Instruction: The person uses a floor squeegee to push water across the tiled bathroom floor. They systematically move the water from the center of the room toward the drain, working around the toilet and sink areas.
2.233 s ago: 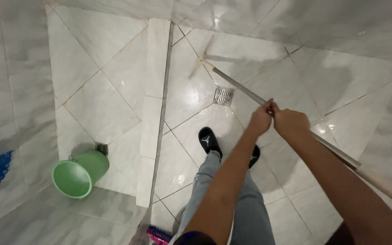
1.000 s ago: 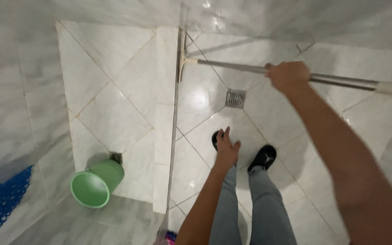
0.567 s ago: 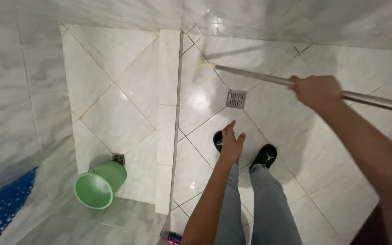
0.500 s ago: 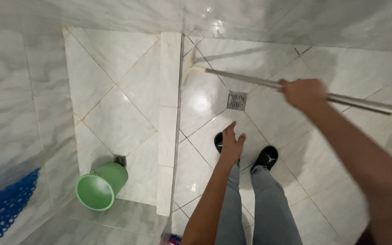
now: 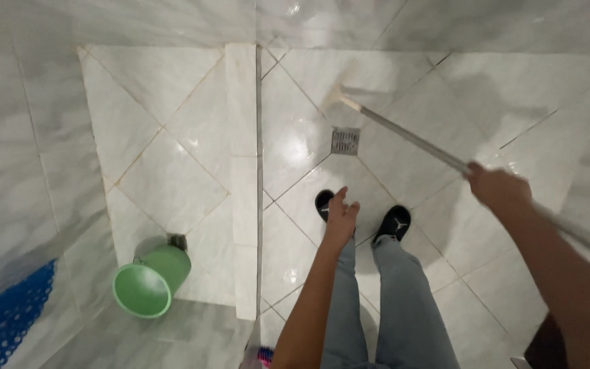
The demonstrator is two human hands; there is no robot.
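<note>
Tiled wet room, seen from above. Right hand [image 5: 500,188] has its fingers clamped round a long metal pole [image 5: 411,140]; the grip sits partway along the shaft. The pole runs diagonally from the lower right edge of view up and left, and its pale head [image 5: 336,96] rests on the floor [image 5: 295,143] just above and to the left of a small square drain [image 5: 345,141]. Head and drain are near each other but apart.

Left hand [image 5: 341,215] holds nothing. It hangs out in front of the body over the shoes, fingers loosely apart and slightly curled, touching nothing.

Two black shoes [image 5: 392,224] stand on glossy pale tiles below the drain, grey trouser legs [image 5: 377,301] beneath them in view.

A raised marble kerb [image 5: 244,184] runs top to bottom, splitting the floor into two bays. In the left bay a green bucket [image 5: 148,280] lies tipped on its side, mouth facing lower left, beside a small dark fitting on the floor. A blue perforated mat [image 5: 5,321] shows at the lower left corner. A small pink and blue object sits at the bottom edge by the kerb's end; too cropped to identify.
</note>
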